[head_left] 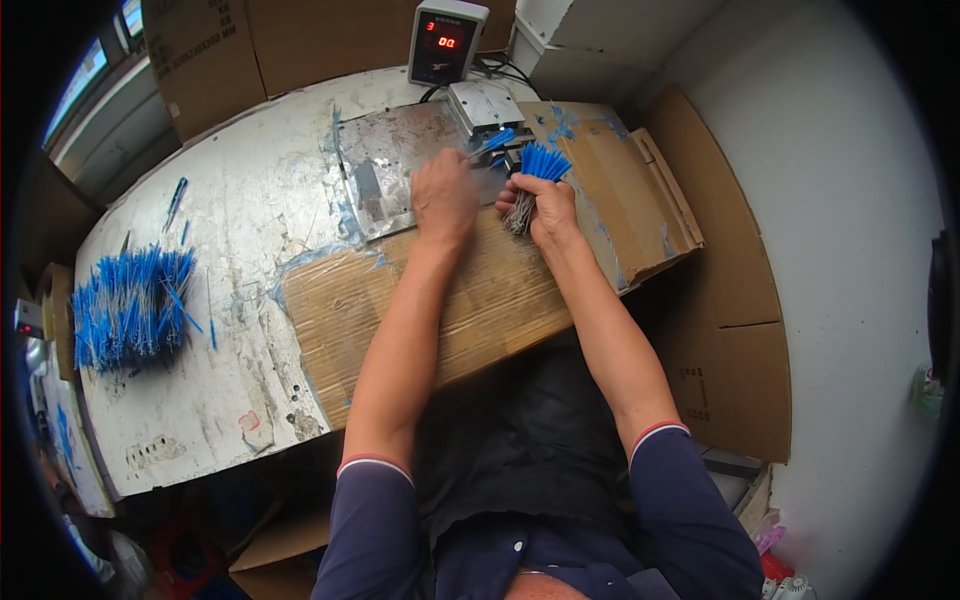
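A bundle of thin wire-like pieces with blue ends (543,163) is gripped in my right hand (552,207), blue ends up and grey stems hanging below the fingers. My left hand (446,196) is closed, slightly blurred, over the metal plate (385,150). From its fingertips a few similar blue-ended pieces (496,141) point toward the small machine. That machine, with a light metal housing (484,106), stands just beyond both hands. Its black part (513,160) sits between the hands, and my fingers partly hide the working area.
A big pile of blue-ended pieces (135,305) lies at the table's left, with a pen (176,203) beyond it. A counter box with a red display (446,42) stands at the back. Cardboard (345,305) covers the front edge; a cardboard box (630,190) is at right.
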`<state>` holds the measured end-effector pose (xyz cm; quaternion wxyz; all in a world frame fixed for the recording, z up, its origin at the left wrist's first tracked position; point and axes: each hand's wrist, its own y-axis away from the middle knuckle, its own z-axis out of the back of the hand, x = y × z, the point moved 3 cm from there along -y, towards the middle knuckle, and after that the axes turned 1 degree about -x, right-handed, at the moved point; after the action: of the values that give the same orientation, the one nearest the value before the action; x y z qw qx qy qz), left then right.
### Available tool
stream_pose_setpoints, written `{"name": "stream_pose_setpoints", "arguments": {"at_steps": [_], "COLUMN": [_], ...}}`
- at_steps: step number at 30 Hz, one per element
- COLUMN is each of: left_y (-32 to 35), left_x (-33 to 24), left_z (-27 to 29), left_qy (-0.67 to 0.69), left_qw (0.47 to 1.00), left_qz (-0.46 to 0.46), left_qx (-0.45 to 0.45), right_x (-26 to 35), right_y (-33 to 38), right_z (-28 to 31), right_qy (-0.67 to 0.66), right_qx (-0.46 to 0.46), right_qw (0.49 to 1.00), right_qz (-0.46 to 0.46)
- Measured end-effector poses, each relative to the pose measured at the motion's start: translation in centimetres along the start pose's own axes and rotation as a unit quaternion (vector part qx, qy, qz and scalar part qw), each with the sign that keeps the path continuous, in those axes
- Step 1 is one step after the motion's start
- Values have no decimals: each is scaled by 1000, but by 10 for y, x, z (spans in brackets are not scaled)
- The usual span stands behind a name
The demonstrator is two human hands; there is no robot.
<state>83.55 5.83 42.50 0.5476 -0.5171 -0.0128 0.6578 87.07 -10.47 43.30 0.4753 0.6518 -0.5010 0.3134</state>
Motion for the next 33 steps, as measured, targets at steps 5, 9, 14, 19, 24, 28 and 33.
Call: {"name": "stream_pose_setpoints", "arguments": {"at_steps": [5,9,14,19,24,28,33], "left_y": [0,0,1,3,2,0,-1], "left_x": [-1,-3,0,2,5,5,7], "left_z": [2,2,1,-5,-6,-3,0], "left_qy": [-17,-10,-20,-42,-57,-12,71], "left_qw": [1000,1000,999,997,998,999,991], "left_qz": [-24,-25,-36,-70,-40,35,113], "left_qx": [2,8,13,8,-2,-20,-26], "right_x": [0,1,3,3,1,1,1], "right_y": [5,6,8,8,12,9,2], "right_z": [1,5,8,10,9,9,4], "right_qy": [0,5,24,35,48,101,125], "right_qx": [-1,-7,-2,10,12,18,-23], "right_qw": [1000,1000,1000,999,999,995,991], "right_qz": [12,22,14,1,-1,3,39]}}
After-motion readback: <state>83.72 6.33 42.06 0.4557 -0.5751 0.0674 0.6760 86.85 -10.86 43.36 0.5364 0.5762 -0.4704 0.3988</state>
